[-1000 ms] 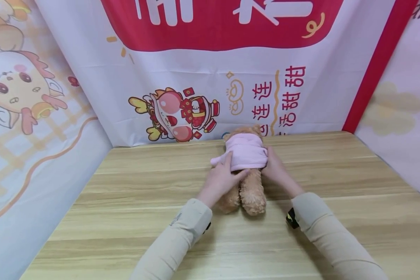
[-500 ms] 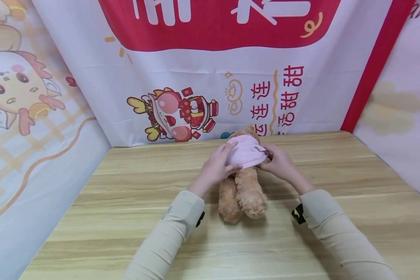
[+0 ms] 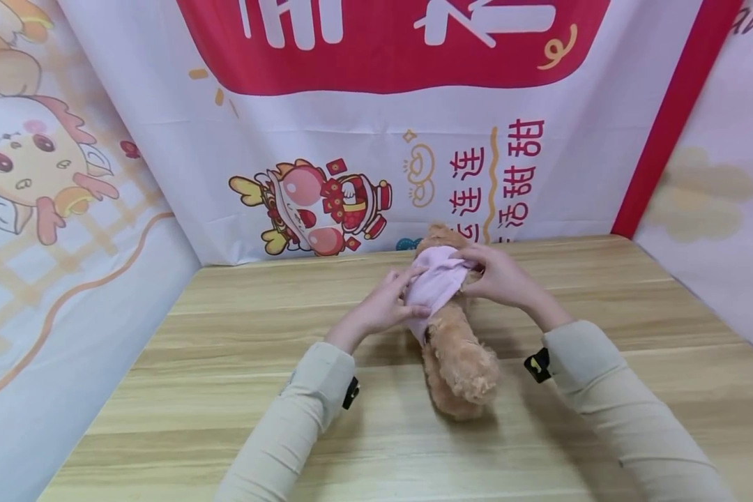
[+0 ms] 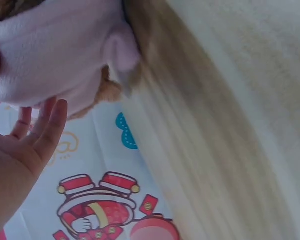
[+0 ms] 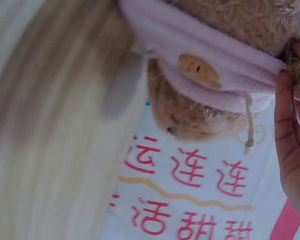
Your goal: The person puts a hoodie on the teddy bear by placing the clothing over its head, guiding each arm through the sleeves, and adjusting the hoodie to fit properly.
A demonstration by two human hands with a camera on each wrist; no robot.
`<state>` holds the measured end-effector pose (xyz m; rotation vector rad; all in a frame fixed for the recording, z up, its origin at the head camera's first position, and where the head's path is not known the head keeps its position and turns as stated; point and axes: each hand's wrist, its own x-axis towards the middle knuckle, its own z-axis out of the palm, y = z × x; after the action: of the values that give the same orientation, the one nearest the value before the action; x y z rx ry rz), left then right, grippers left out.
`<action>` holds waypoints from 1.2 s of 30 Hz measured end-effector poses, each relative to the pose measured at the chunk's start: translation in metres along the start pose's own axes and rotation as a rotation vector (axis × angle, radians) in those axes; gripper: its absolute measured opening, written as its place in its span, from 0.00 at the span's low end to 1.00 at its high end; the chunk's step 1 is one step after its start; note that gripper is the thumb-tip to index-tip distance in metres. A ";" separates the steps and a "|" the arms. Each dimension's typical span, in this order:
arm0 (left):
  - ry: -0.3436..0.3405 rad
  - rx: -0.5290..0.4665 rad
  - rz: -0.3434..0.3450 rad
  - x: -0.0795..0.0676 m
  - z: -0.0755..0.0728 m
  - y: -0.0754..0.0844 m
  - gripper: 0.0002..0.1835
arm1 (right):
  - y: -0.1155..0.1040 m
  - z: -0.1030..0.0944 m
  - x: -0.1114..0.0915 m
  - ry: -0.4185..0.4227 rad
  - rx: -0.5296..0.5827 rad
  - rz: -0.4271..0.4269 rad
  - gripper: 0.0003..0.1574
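A brown plush teddy bear (image 3: pixel 464 355) in a pink hoodie (image 3: pixel 436 282) lies turned on its side on the table, its legs toward me. My left hand (image 3: pixel 376 307) grips the bear's body through the hoodie, thumb low and fingers higher up. On the bear's other side, my right hand (image 3: pixel 505 279) pinches the hoodie's edge near a furry arm. An orange patch (image 5: pixel 199 69) and a hanging drawstring (image 5: pixel 250 125) show on the hoodie's front in the right wrist view. The bear's face is hidden in the head view.
The wood-grain table (image 3: pixel 226 390) meets a printed white and red cloth (image 3: pixel 351 111) right behind the bear's head. More printed cloth (image 3: pixel 132 328) hangs along the left side, and pale cloth (image 3: pixel 721 279) along the right.
The bear has rolled from lying back-up onto its side, its legs swinging right and toward me. My right hand has risen along the hoodie, while the left has shifted a little left.
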<state>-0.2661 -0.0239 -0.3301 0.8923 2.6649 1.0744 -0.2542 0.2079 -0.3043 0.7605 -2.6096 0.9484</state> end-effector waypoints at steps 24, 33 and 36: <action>0.158 0.118 -0.058 -0.010 -0.024 -0.013 0.39 | -0.015 0.044 0.003 -0.135 0.041 0.006 0.32; 0.159 0.100 -0.108 -0.017 -0.028 -0.021 0.30 | 0.001 0.052 -0.006 -0.268 0.047 0.154 0.15; 0.162 0.083 -0.077 -0.017 -0.027 -0.021 0.27 | 0.003 0.053 -0.007 -0.235 0.018 0.146 0.09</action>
<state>-0.2712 -0.0614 -0.3254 0.7388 2.8696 1.0686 -0.2535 0.1776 -0.3481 0.7337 -2.8980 0.9765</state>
